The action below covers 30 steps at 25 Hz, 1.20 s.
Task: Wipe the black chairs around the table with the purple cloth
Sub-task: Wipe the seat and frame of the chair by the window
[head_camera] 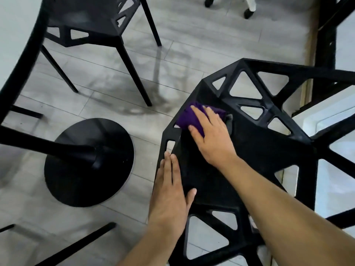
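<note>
Black chairs (259,150) (86,20): two. One purple cloth (184,120) under flat right hand (211,140); left hand (169,194) flat too.

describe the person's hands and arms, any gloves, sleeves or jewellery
No gloves: the left hand and the right hand are bare, with no rings, watch or bracelet showing. Both forearms are uncovered right to the picture's edge, so no sleeve is in view.
</note>
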Each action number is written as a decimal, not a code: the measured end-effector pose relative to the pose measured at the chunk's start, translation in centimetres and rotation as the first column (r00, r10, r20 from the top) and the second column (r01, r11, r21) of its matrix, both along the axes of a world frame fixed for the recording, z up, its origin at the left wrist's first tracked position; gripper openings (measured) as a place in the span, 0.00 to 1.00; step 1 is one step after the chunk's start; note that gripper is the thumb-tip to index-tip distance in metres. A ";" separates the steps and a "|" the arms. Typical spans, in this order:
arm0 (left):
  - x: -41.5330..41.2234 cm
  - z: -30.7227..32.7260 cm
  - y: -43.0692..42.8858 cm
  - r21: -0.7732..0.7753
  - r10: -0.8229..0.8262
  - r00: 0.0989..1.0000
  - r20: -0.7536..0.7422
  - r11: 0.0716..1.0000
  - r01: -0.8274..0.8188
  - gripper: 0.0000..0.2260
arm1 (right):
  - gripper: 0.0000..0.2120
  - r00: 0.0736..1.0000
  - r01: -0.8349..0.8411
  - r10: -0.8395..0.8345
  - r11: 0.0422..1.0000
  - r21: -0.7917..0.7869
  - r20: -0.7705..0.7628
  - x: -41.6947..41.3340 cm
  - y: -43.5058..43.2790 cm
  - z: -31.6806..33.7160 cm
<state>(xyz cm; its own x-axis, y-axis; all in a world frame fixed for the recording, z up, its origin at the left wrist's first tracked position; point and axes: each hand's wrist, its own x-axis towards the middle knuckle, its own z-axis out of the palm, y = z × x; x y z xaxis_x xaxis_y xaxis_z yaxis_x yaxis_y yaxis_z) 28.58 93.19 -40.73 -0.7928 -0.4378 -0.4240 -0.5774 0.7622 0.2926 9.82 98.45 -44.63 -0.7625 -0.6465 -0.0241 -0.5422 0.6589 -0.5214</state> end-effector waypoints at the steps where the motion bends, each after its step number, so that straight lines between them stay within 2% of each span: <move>1: 0.2 -0.4 0.0 -0.026 -0.007 1.000 -0.026 1.000 0.006 0.43 | 0.27 0.998 0.065 -0.065 0.998 0.007 0.005 -2.0 -1.2 -0.1; 3: 0.6 -1.4 -0.1 -0.086 -0.016 0.994 -0.104 0.996 0.007 0.45 | 0.27 0.988 0.152 -0.151 0.988 0.037 -0.021 -5.5 -3.7 -0.2; 5: 0.6 -2.0 -0.1 -0.108 -0.018 0.995 -0.096 0.994 0.008 0.45 | 0.27 0.980 0.192 -0.188 0.979 0.066 -0.064 -6.4 -5.1 -0.2; 7: 0.7 -2.0 0.0 -0.117 -0.024 0.996 -0.088 0.993 0.013 0.46 | 0.27 0.982 0.190 -0.189 0.979 0.068 -0.028 -4.8 -5.2 0.0; 8: 0.7 -2.0 0.1 -0.115 -0.029 0.998 -0.063 0.993 0.022 0.47 | 0.27 0.990 0.140 -0.139 0.988 0.060 -0.029 -3.5 -4.8 0.3; 11: 0.6 -1.8 0.2 -0.088 -0.035 0.999 -0.009 0.996 0.034 0.51 | 0.27 0.977 -0.162 0.170 0.985 0.066 -0.126 0.2 -3.5 0.8; 13: 0.5 -1.9 0.2 -0.085 -0.028 0.999 -0.023 0.996 0.026 0.52 | 0.27 0.960 -0.239 0.251 0.966 0.104 -0.122 -0.7 -3.1 0.6; 14: 0.4 -1.9 0.2 -0.086 -0.024 0.999 -0.034 0.996 0.021 0.53 | 0.27 0.971 -0.197 0.210 0.974 0.113 -0.117 -1.6 -2.9 0.4; 16: 0.1 -1.4 0.0 -0.080 -0.028 0.996 -0.080 0.997 0.022 0.53 | 0.27 0.998 0.023 -0.020 0.998 0.054 -0.055 -3.1 -2.1 0.1; 17: -0.2 -1.1 -0.3 -0.086 -0.057 0.992 -0.114 0.995 0.048 0.51 | 0.27 0.989 0.147 -0.147 0.989 0.016 -0.011 -3.3 -1.5 -0.1; 19: -1.6 -0.7 -0.8 -0.042 -0.118 0.973 -0.197 0.993 0.112 0.43 | 0.28 0.959 0.285 -0.284 0.958 -0.024 0.025 -2.0 -0.3 -0.4; 22: -5.2 -0.4 -1.1 -0.096 -0.160 0.947 -0.277 0.986 0.139 0.35 | 0.30 0.947 0.321 -0.321 0.947 0.016 0.022 2.3 2.9 -0.9; 25: -8.2 -0.9 -0.4 -0.148 -0.266 0.919 -0.290 0.961 0.232 0.33 | 0.30 0.933 0.360 -0.356 0.925 0.123 -0.048 3.6 8.1 -1.5; 28: -10.3 -2.0 -0.3 -0.225 -0.403 0.885 -0.234 0.908 0.354 0.31 | 0.30 0.845 0.535 -0.529 0.834 0.133 -0.084 2.4 11.4 -2.1; 30: -10.6 -3.1 -0.3 -0.264 -0.488 0.855 -0.178 0.860 0.436 0.30 | 0.29 0.828 0.560 -0.547 0.819 0.127 -0.123 2.0 11.4 -2.5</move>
